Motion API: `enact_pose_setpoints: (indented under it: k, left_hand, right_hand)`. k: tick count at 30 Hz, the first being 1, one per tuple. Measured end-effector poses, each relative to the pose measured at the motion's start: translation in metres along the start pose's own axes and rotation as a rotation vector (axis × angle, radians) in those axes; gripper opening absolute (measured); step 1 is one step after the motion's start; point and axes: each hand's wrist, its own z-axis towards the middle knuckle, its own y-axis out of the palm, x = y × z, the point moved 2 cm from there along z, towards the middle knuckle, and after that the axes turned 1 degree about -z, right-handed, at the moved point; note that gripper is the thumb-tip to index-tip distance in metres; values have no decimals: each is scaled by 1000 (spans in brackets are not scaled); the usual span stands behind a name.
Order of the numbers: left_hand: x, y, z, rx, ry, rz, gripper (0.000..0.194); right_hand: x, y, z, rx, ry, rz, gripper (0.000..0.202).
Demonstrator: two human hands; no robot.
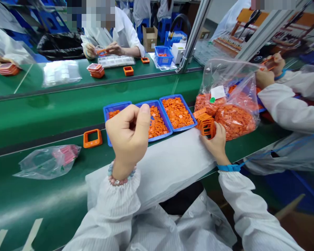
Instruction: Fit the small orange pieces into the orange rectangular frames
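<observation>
My left hand (128, 134) is raised in a fist in front of the blue trays, thumb folded along the top, and nothing shows in it. Fingers of my right hand (217, 141) are wrapped round the near end of a stack of orange frames (204, 120), beside the right-hand tray. That blue tray (195, 124) holds many small orange pieces (176, 111). Two more trays of orange pieces lie to its left, partly hidden by my fist. White sheeting (178, 153) covers the bench under my forearms. One orange frame (98, 142) lies alone left of the trays.
A large clear bag (238, 118) of orange parts stands at right, close to my right hand. A small plastic bag (49, 164) with pink pieces lies at left. Across the green bench a person handles an orange part above a white tray (116, 62). Another person's hands are at far right.
</observation>
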Motion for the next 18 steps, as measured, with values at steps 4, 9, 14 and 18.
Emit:
enact_pose_setpoints:
  k: [4, 9, 14, 18]
  left_hand:
    - [-2, -3, 1, 5, -14, 11, 52]
    - [-18, 5, 4, -250, -49, 126, 16]
    - [-35, 22, -1, -654, 24, 254, 55]
    - [-37, 21, 2, -668, 10, 195, 20]
  right_hand:
    - [-2, -13, 13, 85, 46, 160, 92]
    - [-56, -36, 39, -228, 26, 690, 96]
    - [-166, -43, 47, -785, -435, 1051, 131]
    - [-229, -37, 57, -900, -483, 1100, 128]
